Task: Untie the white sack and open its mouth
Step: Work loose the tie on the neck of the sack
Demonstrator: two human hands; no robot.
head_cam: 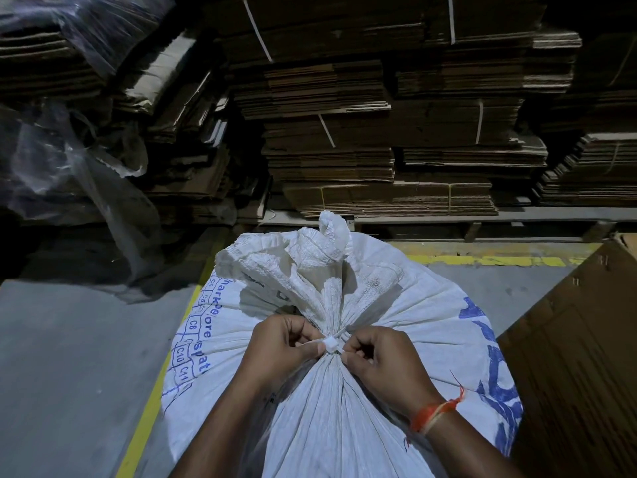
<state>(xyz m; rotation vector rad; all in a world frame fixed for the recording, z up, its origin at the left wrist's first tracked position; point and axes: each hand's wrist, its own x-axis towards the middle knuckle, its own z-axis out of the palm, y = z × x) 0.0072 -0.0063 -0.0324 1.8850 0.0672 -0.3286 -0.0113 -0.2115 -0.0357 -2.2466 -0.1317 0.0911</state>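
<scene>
Head view, sack: your white woven sack (344,391) stands on the grey floor (69,374) right in front of you, printed in blue, full and rounded, just beside the yellow floor line (148,408).
Head view, neck: the fabric is gathered tight into a neck at the middle of the sack, and the loose mouth (310,267) flares up beyond it, crumpled and closed.
Head view, tie: a white plastic tie (331,343) cinches the neck; its small square head sits between your two hands.
Head view, left hand: your left hand (286,343) has its fingers curled, thumb and forefinger pinching the strap of the tie just left of the square head.
Head view, right hand: your right hand (379,360) is curled too, fingertips pinching at the tie on its right side; you wear an orange thread (434,410) on that wrist.
Head view, progress: by my reading you are at the very start. The tie looks fully fastened and the neck is bunched, so nothing is undone yet.
Head view, what is left: loosen or release the tie, pull it clear of the neck, then spread the gathered mouth wide.
Head view, surroundings: bundled flat cardboard stacks (396,132) rise behind the sack, clear plastic sheeting (79,160) hangs at the left, and a brown carton (579,357) stands at your right.
</scene>
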